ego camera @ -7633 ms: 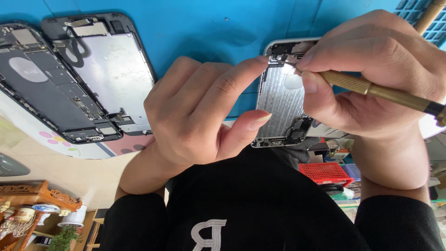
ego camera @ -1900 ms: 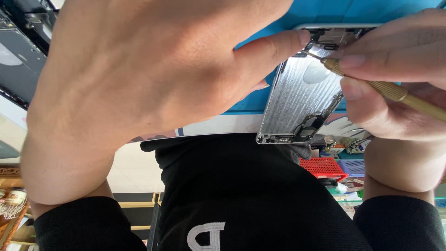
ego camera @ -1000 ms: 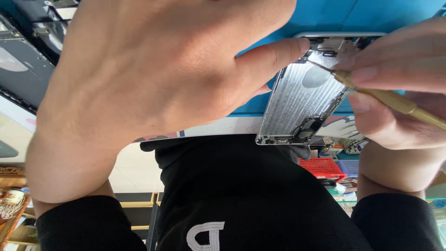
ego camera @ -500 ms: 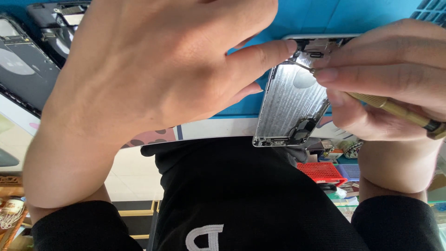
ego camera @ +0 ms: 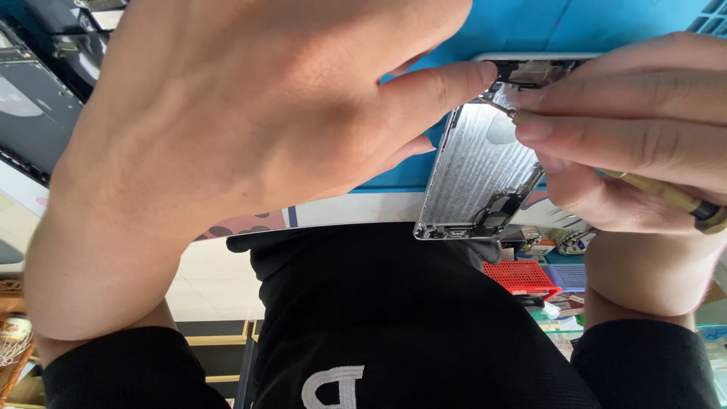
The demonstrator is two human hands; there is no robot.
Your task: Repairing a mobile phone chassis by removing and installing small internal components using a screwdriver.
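A silver phone housing, opened with its inner parts showing, lies half on a blue mat and juts over the table's edge. My left hand fills the left of the view. Its index fingertip presses the housing's top left corner and another finger rests on its left edge, holding it steady. My right hand grips a brass-coloured screwdriver. The screwdriver's thin tip sits at the dark components near the top of the housing. My fingers hide the exact spot under the tip.
Another opened dark phone lies at the far left, mostly behind my left hand. Below the table edge are my black shirt, a red basket and small clutter on the floor.
Compared with several seconds ago, my left hand is much closer to the camera and covers the opened phones. In the last half second the right hand's fingers have closed in over the housing's top.
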